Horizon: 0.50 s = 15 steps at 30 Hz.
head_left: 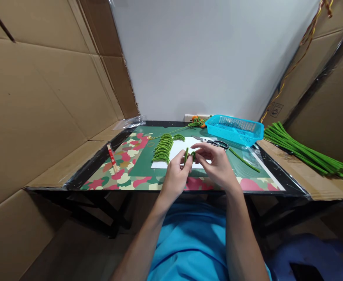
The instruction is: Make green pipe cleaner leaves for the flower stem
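Between my hands is a green pipe cleaner (186, 154), bent into a loop on its right side. My left hand (177, 171) pinches it near the middle, with one end sticking up past the thumb. My right hand (215, 164) grips the looped part between thumb and fingertips; the fingers partly hide it. Just left of my hands, a column of curved, folded green pipe-cleaner pieces (163, 148) lies on the white paper (159, 165). One more curved piece (179, 137) rests at the top beside them. Scissors (221, 144) with black handles lie behind my right hand.
A blue plastic basket (235, 130) stands at the back right, beside an orange flower stem (199, 123). One straight pipe cleaner (244, 160) lies on the mat to the right. A green bundle (303, 150) rests on cardboard at far right. A red-and-cream stick packet (112, 158) lies left.
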Motion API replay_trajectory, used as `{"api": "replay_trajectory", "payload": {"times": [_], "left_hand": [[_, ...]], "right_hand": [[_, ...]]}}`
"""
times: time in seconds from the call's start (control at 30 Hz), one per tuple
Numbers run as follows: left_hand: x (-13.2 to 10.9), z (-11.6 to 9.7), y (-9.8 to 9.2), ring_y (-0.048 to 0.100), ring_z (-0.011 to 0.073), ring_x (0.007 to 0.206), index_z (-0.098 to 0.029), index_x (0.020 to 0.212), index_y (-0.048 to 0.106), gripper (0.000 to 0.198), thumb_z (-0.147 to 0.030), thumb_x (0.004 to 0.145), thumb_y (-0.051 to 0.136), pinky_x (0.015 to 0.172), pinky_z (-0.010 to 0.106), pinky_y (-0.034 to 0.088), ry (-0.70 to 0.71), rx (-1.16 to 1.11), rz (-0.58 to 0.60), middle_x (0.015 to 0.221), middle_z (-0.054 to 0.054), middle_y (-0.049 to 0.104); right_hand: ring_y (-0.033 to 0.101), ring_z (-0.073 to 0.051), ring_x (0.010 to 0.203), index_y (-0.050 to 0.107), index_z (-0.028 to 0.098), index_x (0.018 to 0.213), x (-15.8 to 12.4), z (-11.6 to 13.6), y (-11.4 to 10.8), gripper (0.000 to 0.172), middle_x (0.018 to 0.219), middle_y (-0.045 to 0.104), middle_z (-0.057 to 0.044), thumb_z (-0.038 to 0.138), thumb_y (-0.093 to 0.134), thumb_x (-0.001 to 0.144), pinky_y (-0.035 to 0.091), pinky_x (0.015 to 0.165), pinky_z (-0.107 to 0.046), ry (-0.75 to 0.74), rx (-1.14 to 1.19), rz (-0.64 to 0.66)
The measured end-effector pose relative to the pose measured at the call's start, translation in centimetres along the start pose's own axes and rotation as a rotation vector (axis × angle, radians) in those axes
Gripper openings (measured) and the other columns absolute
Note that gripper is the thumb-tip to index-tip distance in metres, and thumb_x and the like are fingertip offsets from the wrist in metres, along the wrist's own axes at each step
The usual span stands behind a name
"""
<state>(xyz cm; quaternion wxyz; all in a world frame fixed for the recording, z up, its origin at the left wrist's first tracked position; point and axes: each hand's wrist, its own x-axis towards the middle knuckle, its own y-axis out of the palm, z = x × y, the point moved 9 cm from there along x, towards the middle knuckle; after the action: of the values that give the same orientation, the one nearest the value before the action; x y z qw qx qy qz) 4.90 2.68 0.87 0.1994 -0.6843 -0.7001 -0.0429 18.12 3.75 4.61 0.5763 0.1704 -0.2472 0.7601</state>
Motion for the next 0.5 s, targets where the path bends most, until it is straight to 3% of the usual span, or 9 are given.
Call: {"api": "replay_trajectory", "payload": {"times": [0.23,0.5], "left_hand": [[0.2,-0.1,-0.3,0.043,0.0118,0.058,-0.022,0.083,0.050,0.031,-0.046,0.101,0.057,0.055,0.022,0.036,0.016,0.057,-0.040,0.067,-0.005,0.047],[0.0,-0.5,-0.5,0.049,0.0132,0.061,-0.021,0.080,0.053,0.031,-0.046,0.100,0.058,0.057,0.023,0.038,0.017,0.134,-0.053,0.068,-0.003,0.054]], "right_hand": [[0.077,-0.021,0.088,0.080,0.022,0.105,-0.1,0.9,0.0,0.023,0.104,0.081,-0.005,0.017,0.060,0.095,0.061,0.083,-0.033,-0.086,-0.146,-0.006],[0.074,-0.018,0.080,0.078,0.020,0.094,0.0,0.7,-0.2,0.015,0.093,0.079,-0.004,0.016,0.064,0.093,0.059,0.072,-0.027,-0.099,-0.165,-0.038]]}}
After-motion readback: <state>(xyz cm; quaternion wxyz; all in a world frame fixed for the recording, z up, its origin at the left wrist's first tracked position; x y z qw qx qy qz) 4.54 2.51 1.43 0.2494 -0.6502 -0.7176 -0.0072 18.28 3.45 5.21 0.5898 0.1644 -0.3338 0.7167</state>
